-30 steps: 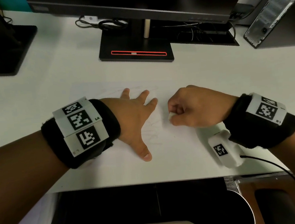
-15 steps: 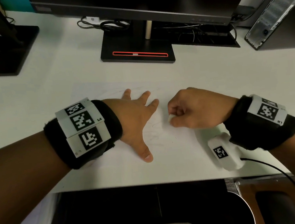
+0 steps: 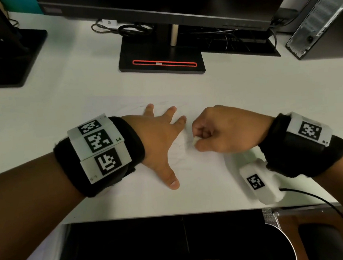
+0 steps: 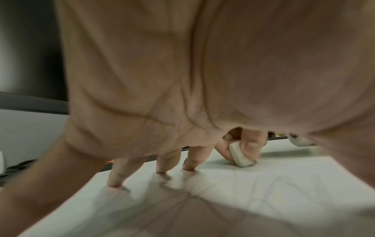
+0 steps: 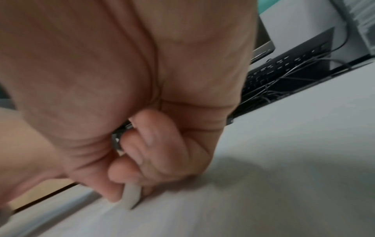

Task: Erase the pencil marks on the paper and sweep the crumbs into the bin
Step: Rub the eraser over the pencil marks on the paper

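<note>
A white sheet of paper (image 3: 121, 105) with faint pencil scribbles (image 3: 178, 156) lies on the white desk. My left hand (image 3: 161, 139) lies flat on the paper with spread, straight fingers (image 4: 192, 162), pressing it down. Just to its right my right hand (image 3: 220, 132) is curled into a fist and pinches a small white eraser (image 3: 195, 141) between thumb and fingers. The eraser (image 4: 241, 156) touches the paper with its lower end, as the right wrist view also shows the eraser (image 5: 131, 197) on the sheet. No crumbs can be made out.
A monitor stand (image 3: 160, 54) with a red stripe stands behind the paper, with cables (image 3: 129, 28) beside it. A second black base (image 3: 11, 56) sits far left, a computer case (image 3: 321, 15) far right. A round bin rim (image 3: 286, 242) shows below the desk's front edge at right.
My right hand with the eraser has shifted slightly left and down over the scribbles. The left hand stays flat on the paper.
</note>
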A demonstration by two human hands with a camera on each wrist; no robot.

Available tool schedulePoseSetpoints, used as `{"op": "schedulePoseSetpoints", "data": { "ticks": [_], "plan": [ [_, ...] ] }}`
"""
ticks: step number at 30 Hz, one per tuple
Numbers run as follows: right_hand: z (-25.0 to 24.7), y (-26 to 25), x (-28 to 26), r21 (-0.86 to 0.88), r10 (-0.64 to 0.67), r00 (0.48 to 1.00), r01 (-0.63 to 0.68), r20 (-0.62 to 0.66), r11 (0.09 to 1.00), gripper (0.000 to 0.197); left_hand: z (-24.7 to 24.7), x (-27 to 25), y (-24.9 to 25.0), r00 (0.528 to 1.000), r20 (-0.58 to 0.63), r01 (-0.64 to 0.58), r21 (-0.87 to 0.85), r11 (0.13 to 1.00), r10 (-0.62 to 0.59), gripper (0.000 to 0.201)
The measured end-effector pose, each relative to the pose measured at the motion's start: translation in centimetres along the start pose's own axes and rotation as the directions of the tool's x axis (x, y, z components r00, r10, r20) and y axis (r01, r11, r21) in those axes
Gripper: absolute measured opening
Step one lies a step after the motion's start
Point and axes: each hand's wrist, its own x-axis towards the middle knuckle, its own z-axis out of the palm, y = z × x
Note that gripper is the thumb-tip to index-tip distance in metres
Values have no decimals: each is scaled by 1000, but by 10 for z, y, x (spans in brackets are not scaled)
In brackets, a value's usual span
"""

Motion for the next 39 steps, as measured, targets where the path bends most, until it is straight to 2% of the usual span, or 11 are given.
{"op": "schedulePoseSetpoints", "data": {
  "ticks": [4,7,9,12,18,22,26,30,33,35,39],
  "plan": [
    [-9,9,4,-3,77,993,-78,-91,997,26,-1,-1,0,1000,5,-1,5,1000,1,151],
    [-1,0,4,7,14,999,-14,-35,1000,26,-1,0,0,1000,3,-2,6,1000,2,150],
    [-5,4,3,3,42,999,-42,-6,999,26,-1,-1,0,1000,7,0,1,1000,0,150],
    [-14,15,6,7,117,990,-117,-82,993,25,-1,-1,0,1000,10,-7,-3,1000,7,151],
    [-7,11,3,5,54,999,-54,-1,999,22,0,0,-1,1000,12,-7,-2,1000,7,151],
    [-12,15,7,-9,75,992,-77,-101,997,25,0,0,-2,1000,11,-13,-14,1000,14,151],
    [-6,6,7,0,15,1000,-15,8,1000,23,0,0,0,1000,16,-3,-12,1000,3,151],
    [-14,11,13,-12,62,995,-63,-80,998,24,-1,-1,0,1000,19,-2,-16,1000,3,150],
    [-5,1,11,9,-20,1000,20,-1,1000,24,0,-1,0,1000,18,-7,-24,1000,7,150],
    [-7,2,11,9,-5,999,5,38,1000,24,0,0,-1,1000,17,-8,-16,1000,8,151],
    [-14,6,17,-7,44,997,-44,-56,999,24,0,0,-1,1000,19,-8,-11,1000,9,150]
  ]
}}
